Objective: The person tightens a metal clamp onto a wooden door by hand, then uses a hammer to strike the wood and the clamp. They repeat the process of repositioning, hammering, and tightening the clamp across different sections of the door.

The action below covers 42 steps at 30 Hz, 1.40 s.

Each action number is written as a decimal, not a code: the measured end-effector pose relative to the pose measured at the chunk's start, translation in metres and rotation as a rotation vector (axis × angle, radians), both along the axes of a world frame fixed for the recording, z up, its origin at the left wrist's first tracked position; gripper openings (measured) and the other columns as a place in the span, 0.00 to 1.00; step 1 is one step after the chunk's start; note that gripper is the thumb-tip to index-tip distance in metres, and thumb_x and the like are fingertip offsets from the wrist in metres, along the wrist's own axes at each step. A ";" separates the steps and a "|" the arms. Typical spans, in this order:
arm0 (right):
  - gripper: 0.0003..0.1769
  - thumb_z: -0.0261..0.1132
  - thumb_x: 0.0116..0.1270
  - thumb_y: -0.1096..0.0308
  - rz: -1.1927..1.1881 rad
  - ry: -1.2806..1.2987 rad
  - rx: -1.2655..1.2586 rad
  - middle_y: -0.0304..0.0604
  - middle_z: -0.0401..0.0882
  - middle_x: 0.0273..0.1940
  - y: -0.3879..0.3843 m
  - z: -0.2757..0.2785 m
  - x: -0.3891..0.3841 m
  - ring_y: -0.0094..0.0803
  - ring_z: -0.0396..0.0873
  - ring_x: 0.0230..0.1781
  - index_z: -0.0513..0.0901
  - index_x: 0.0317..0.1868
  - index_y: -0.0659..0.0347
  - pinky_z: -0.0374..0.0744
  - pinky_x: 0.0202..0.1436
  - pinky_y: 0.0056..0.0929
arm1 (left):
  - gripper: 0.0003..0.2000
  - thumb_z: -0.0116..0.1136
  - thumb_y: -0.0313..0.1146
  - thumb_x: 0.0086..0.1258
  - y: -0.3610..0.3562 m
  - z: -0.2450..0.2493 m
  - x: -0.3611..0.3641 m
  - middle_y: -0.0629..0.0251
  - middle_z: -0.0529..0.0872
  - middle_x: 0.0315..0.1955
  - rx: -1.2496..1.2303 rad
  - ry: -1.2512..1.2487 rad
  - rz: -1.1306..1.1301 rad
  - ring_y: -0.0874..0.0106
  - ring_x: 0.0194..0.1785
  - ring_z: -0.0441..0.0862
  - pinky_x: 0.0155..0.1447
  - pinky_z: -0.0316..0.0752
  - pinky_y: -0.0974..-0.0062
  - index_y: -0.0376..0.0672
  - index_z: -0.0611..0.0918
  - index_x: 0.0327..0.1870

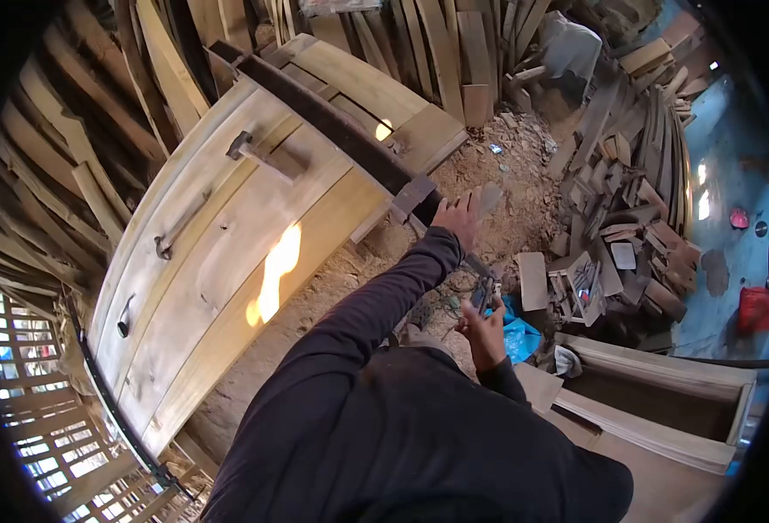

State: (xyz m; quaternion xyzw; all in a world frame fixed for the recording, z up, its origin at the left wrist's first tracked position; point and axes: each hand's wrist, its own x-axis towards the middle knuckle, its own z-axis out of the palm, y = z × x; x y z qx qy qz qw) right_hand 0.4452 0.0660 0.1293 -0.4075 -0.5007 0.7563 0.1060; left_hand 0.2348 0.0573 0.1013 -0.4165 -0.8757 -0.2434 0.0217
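A long dark metal bar clamp (332,122) lies across a wide wooden panel (219,227) made of several boards. My left hand (459,218) is at the clamp's near end, its fingers closed over the bar. Below it, my right hand (484,335) is held up with thumb and fingers apart, close to the clamp's screw end (489,286) and a blue plastic bag (520,331). Nothing shows between its fingers. On the panel rest a hammer (262,157) and a second handled tool (180,228). Another dark bar (110,392) runs along the panel's left end.
Wood shavings (511,166) cover the ground beyond my hands. Offcuts (611,209) are heaped at the right, and long planks (79,131) lean at the back left. A wooden frame (663,362) stands at the lower right, near a red item (755,309) on a blue surface.
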 end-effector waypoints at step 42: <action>0.24 0.54 0.70 0.59 -0.448 -0.050 0.985 0.55 0.73 0.19 0.136 -0.064 -0.111 0.53 0.71 0.22 0.74 0.21 0.70 0.64 0.28 0.47 | 0.40 0.62 0.34 0.51 0.026 -0.011 -0.026 0.42 0.79 0.48 0.006 -0.275 -0.039 0.48 0.50 0.80 0.51 0.77 0.58 0.38 0.59 0.68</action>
